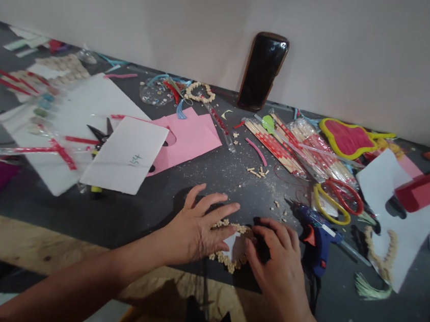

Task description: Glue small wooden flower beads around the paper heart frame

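Observation:
On the dark tabletop near its front edge lies a small heart-shaped frame (231,266) made of pale wooden bits around a white middle. My left hand (196,229) rests over its left side, fingers spread, with the lower fingers reaching across the white part. My right hand (278,252) is at the right rim, its thumb and forefinger closed on the edge; the other fingers are bent, and part of the rim is hidden beneath them. Just right of this hand is a blue glue gun (320,249) with a clear glue stick in its back.
Scissors (331,204) with red and yellow handles lie beyond the glue gun. Bundled matchsticks (274,146) lie near a phone (263,71) leaning on the wall. Pink paper (198,138), a white card (125,156) and pliers (102,134) are at left. A curved wooden-bead piece (390,251) lies at right.

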Demonstrator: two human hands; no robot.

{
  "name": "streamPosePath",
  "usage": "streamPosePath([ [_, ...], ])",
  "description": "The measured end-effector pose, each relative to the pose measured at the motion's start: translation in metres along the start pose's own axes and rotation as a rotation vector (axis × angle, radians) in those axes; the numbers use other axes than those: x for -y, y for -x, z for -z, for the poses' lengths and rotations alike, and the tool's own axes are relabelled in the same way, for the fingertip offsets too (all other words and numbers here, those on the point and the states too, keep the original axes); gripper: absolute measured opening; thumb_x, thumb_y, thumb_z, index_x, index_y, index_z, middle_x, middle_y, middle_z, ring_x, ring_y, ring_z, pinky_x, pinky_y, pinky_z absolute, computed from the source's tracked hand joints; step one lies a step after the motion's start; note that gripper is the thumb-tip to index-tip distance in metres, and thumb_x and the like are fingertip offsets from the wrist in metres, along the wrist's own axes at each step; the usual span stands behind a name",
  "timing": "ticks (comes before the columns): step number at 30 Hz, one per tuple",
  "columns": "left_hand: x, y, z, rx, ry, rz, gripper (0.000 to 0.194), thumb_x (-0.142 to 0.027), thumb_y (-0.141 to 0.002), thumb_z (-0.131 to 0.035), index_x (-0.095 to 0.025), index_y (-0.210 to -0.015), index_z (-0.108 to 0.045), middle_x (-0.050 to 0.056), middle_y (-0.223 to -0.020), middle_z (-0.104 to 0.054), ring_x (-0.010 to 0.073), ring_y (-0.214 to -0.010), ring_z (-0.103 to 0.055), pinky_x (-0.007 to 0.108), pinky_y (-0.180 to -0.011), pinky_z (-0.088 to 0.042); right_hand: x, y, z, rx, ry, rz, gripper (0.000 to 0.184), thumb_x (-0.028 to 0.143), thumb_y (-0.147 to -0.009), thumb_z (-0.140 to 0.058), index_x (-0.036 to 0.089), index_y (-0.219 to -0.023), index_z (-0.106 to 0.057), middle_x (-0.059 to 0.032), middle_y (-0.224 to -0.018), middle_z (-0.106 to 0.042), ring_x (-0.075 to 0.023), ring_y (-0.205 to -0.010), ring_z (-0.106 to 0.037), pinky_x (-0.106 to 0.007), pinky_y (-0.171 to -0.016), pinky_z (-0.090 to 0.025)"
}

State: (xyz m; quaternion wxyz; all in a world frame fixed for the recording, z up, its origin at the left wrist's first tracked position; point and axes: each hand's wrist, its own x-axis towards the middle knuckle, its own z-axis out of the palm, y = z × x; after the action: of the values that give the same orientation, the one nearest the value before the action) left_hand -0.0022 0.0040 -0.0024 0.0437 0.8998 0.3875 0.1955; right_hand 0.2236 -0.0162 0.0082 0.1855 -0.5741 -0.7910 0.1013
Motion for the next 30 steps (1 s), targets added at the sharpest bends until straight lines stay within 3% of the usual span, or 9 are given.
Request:
streamPosePath([
  [16,-0.0017,-0.0010,0.0008,-0.005,-0.027,-0.002,0.032,-0.052,-0.085,-0.066,-0.034,-0.112,-0.067,0.000,-0.136,-0.058,0.0252,-0.123,-0.042,0.052,-0.115,-0.006,0.0020,-0.0052,-0.0046,-0.020,0.019,-0.043,0.011,0.028,-0.088,-0.057,0.020,-0.090,-0.065,-0.0088,-0.104,-0.067,-0.0264,-0.098,-0.052,-0.045,-0.086,-0.047],
  [25,-0.0021,0.0001,-0.0015,-0.018,-0.026,0.000,0.033,-0.050,-0.084,-0.068,-0.033,-0.112,-0.066,0.001,-0.136,-0.057,0.0265,-0.124,-0.041,0.054,-0.114,-0.006,0.0064,-0.0061,-0.0059,-0.003,0.068,-0.058,0.034,0.031,-0.083,-0.060,0.017,-0.113,-0.060,-0.0130,-0.119,-0.060,-0.0300,-0.108,-0.050,-0.049,-0.089,-0.046],
  [30,-0.0018,-0.0004,-0.0015,-0.020,-0.037,-0.005,0.035,-0.050,-0.082,-0.070,-0.034,-0.112,-0.066,0.001,-0.135,-0.058,0.0267,-0.124,-0.040,0.054,-0.114,-0.006,0.0098,-0.0086,-0.0070,0.027,0.099,-0.082,0.036,0.028,-0.083,-0.060,0.018,-0.117,-0.059,-0.0122,-0.121,-0.060,-0.0314,-0.109,-0.048,-0.051,-0.090,-0.046],
])
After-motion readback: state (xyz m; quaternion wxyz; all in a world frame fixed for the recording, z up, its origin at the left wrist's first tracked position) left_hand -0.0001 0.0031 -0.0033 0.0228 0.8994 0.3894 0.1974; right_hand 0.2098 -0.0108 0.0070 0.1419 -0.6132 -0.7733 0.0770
